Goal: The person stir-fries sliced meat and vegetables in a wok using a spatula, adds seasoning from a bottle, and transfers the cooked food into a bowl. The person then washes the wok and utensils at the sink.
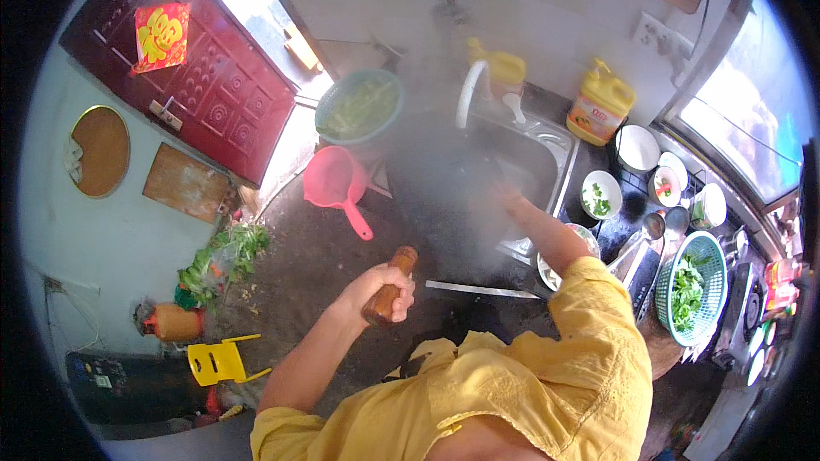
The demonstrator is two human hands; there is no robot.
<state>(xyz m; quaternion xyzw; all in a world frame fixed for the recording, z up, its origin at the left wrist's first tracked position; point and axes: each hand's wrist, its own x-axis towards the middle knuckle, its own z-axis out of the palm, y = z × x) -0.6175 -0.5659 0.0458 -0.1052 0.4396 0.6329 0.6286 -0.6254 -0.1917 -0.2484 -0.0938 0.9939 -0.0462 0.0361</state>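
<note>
My left hand [396, 294] is wrapped around a thick brown wooden handle [405, 258], left of the sink. Past the handle, steam blurs a large dark surface [429, 205] whose outline I cannot make out. My right hand [494, 195] reaches to the left part of the stainless steel sink [564, 169]. Steam veils its fingers, so what it holds or touches cannot be told. A white curved faucet [469, 93] rises at the back of the sink. Beside my right forearm stands a bowl [549, 275] of pale pieces, partly covered by the arm.
A pink dipper [330, 179] and a colander of greens [320, 105] lie to the left. On the right counter are a bowl with chopped greens [612, 186], ladles [653, 226], a green basket of leaves [711, 298] and a yellow jug [599, 105]. A yellow chair [221, 365] is at lower left.
</note>
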